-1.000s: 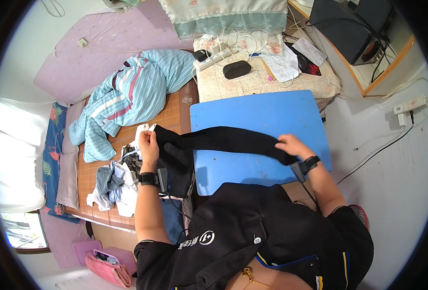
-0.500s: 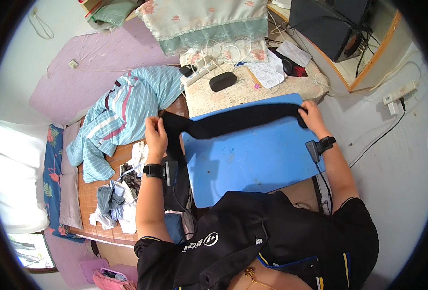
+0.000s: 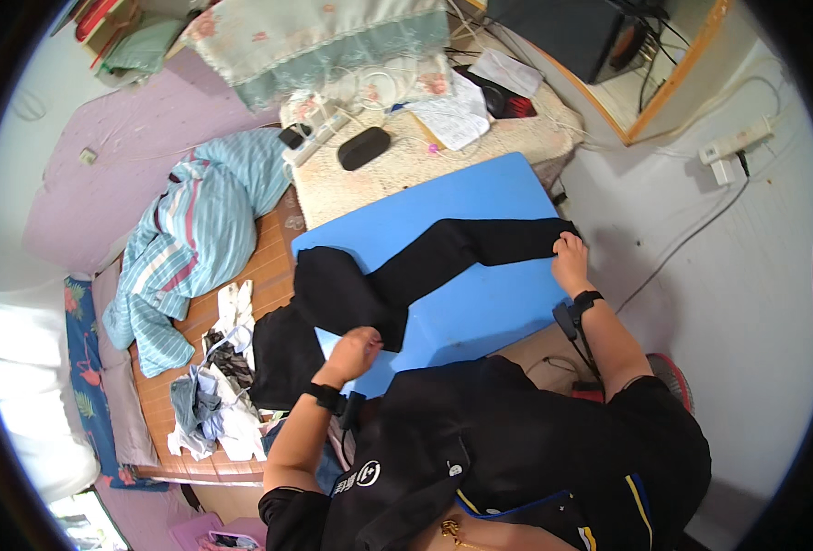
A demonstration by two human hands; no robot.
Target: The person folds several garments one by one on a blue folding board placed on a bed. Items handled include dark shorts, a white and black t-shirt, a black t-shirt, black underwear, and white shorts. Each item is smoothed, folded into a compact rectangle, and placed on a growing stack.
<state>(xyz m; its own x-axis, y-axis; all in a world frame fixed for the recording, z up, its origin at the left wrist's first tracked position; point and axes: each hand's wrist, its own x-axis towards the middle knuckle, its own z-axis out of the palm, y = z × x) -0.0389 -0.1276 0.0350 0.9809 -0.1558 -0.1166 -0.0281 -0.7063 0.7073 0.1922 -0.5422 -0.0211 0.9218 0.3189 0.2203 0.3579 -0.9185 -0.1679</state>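
Observation:
Black trousers (image 3: 434,262) lie across a blue tabletop (image 3: 461,317), one long leg stretched toward the right. Their wider part bunches at the table's left side, and more black cloth (image 3: 282,358) hangs beyond that edge onto the bed. My right hand (image 3: 570,264) is closed on the end of the leg, near the table's right edge. At the near left, my left hand (image 3: 355,353) has its fingers pinched at a lower corner of the black cloth. A dark band with a small device sits on each wrist.
Beyond the blue table stands a cloth-covered table (image 3: 333,197) with a black oval case (image 3: 364,148), a power strip (image 3: 319,138) and papers (image 3: 457,110). Left is a bed with a striped blue quilt (image 3: 200,225) and a heap of clothes (image 3: 218,404). A wall (image 3: 691,303) borders the right.
The black trousers have come down from a stretched strip in the air to lying on the blue table. My left hand has moved nearer and right; my right hand has come lower.

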